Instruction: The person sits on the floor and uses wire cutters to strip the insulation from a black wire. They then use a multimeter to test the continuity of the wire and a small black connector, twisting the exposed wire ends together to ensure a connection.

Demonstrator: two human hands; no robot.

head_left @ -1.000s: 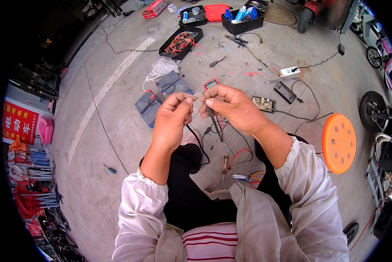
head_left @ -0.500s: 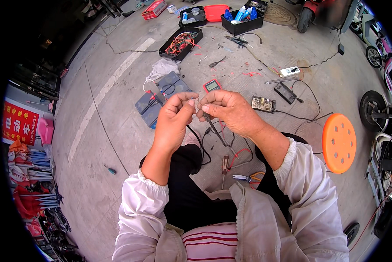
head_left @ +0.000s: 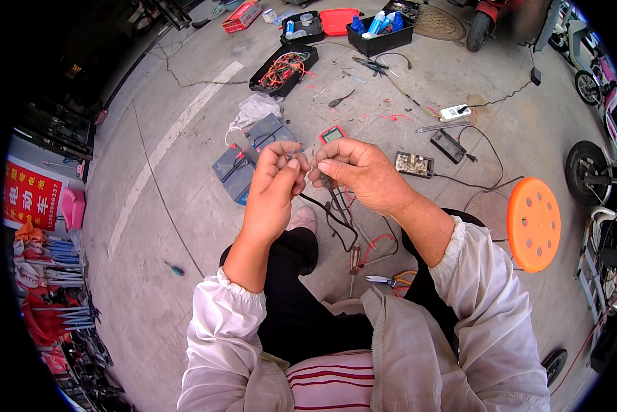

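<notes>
My left hand [head_left: 273, 187] is closed in a pinch on a black cable [head_left: 346, 242], whose loop hangs down toward the ground; a small bluish wire end [head_left: 293, 152] shows at the fingertips. Close beside it, my right hand [head_left: 363, 173] pinches a dark cord [head_left: 334, 195] that drops between my legs. The fingertips of both hands nearly meet, and the fine wire ends between them are too small to make out. Beyond the hands lies a red multimeter [head_left: 332, 134]. Below them are a screwdriver [head_left: 354, 259] and scissors [head_left: 389, 280] with orange handles.
Grey-blue batteries [head_left: 234, 172] stand just past my left hand. An opened charger [head_left: 414, 164] and its black cover [head_left: 449, 146] lie to the right, near a white power strip [head_left: 455, 112]. An orange stool [head_left: 534, 225] stands at right; a black tray of wires [head_left: 281, 70] is farther off.
My left hand has turned slightly, and the bluish wire end now shows at its fingertips. The black cable's loop has swung right, toward the cords under my right hand, which has hardly moved.
</notes>
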